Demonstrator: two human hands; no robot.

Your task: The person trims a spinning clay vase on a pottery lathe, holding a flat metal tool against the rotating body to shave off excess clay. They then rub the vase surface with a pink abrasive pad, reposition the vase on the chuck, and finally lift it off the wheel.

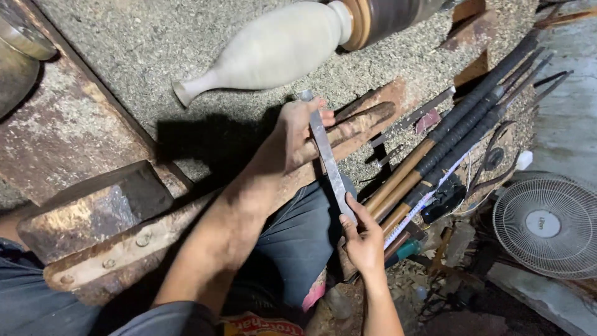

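Pale wooden vase form (pixel 273 46) on lathe – long-handled turning tools (pixel 448 149) right – white fan (pixel 547 225) beyond, sawdust everywhere.

Both hands are holding a flat metal bar (pixel 328 158) between them. The left hand (pixel 297 134) is gripping its upper end, fingers (pixel 320 116) curling over the edge; the right hand (pixel 364 241) is pinching the lower end. A pale vase (pixel 273 48) is sitting on a lathe just above the left fingers, over sawdust (pixel 155 43). Long tools (pixel 448 143) are lying right of both hands, and a fan (pixel 547 224) is standing further right.
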